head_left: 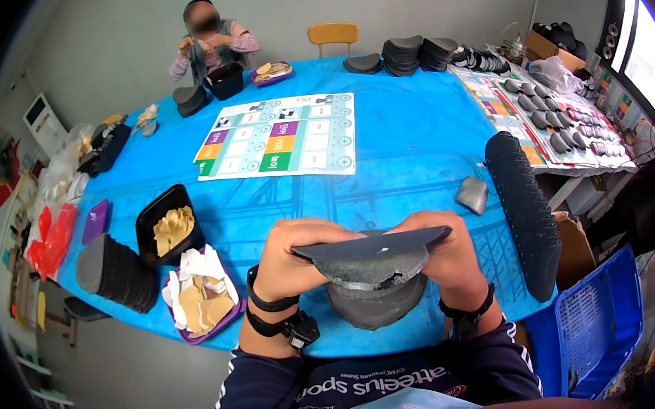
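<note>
We grip the dark gray insole (371, 257) with both hands (289, 258) (444, 249) above the blue table (401, 151), apparently mid-peel, needing a steady pull.

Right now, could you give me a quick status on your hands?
Left hand and right hand both gripping dark grey sole piece. Second piece underneath. Nothing blocking.

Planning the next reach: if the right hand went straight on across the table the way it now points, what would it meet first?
Probably nothing soon: beyond the right hand lies bare blue table cover, then the printed chart. The grey piece sits just right of that line; depth is unclear.
</note>
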Demonstrator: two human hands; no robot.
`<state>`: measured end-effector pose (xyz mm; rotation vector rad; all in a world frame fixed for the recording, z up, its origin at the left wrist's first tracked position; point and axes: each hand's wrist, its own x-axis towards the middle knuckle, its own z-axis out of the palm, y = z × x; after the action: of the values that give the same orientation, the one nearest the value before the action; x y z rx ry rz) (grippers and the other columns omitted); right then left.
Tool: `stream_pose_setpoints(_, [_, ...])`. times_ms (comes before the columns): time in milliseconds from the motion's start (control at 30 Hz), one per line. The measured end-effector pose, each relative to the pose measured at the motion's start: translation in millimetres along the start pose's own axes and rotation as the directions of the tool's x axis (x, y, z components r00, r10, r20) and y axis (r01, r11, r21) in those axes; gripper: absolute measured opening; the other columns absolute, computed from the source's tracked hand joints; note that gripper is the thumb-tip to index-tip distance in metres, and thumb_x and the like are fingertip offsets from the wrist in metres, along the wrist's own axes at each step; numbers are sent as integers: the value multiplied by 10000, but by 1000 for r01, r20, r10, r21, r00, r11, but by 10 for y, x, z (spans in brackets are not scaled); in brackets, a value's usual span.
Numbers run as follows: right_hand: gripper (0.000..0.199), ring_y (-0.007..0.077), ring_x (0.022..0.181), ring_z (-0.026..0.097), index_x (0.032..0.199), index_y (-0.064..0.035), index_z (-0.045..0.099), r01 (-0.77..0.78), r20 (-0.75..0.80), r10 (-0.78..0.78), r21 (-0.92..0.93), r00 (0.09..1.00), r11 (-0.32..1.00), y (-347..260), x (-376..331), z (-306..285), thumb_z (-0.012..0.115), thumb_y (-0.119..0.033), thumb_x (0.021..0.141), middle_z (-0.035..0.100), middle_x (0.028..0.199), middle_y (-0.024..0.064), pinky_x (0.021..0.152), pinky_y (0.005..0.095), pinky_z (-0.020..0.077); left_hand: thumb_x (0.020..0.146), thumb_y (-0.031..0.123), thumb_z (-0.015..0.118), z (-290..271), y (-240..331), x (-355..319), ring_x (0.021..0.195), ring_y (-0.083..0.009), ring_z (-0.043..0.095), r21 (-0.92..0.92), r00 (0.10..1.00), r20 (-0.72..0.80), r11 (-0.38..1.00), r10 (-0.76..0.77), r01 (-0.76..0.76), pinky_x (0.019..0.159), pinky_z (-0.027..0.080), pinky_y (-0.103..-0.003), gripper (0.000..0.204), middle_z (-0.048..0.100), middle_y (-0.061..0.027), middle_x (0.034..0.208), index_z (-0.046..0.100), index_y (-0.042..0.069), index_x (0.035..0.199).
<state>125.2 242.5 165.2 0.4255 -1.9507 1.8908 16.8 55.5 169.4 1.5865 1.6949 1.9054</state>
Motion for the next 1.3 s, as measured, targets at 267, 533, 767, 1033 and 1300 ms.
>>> stream_pose_setpoints(267, [191, 134, 805, 611, 904, 25, 627, -18, -6, 18, -2, 1000, 1000, 83, 24, 3, 626, 72, 719, 653, 864, 85, 714, 252, 483, 650, 12, 702, 16, -100, 13, 738, -187, 641, -12, 995, -70, 998, 66, -67, 644, 495, -265, 245, 668, -125, 829, 665, -18, 890])
stream_pose_setpoints(533, [231, 171, 850, 626, 931, 27, 623, 21, -137, -30, -61, 990, 998, -102, 31, 52, 658, 54, 705, 652, 923, 111, 747, 272, 492, 612, 29, 731, 160, -134, 9, 583, -176, 607, 97, 954, -252, 985, 161, -141, 514, 446, -242, 179, 645, -121, 694, 659, -17, 769])
stream_pose_setpoints(767, [294, 197, 854, 643, 914, 1, 644, 164, 33, -160, -187, 986, 969, -124, -54, -142, 628, 112, 642, 667, 887, 111, 727, 268, 496, 643, 9, 697, 190, -113, -8, 669, -195, 645, 105, 983, -63, 980, 174, -166, 590, 492, -244, 212, 669, -132, 797, 678, 2, 854])
stream_pose_setpoints(1033, [234, 185, 784, 654, 888, 7, 640, 12, -58, -27, -234, 998, 972, -60, 15, -83, 621, 86, 668, 666, 833, 109, 679, 259, 504, 608, 25, 732, 122, -54, 79, 669, -200, 644, 272, 987, -56, 954, 148, -128, 600, 488, -257, 219, 664, -135, 777, 670, -4, 816])
stream_pose_setpoints(1300, [220, 175, 735, 650, 887, -14, 647, 99, -5, -104, -243, 995, 965, 6, 37, -44, 644, 62, 681, 664, 817, 102, 632, 247, 498, 647, 0, 664, 31, -40, 32, 733, -224, 639, 250, 989, 62, 958, 131, -142, 648, 496, -273, 269, 657, -122, 846, 659, 3, 917])
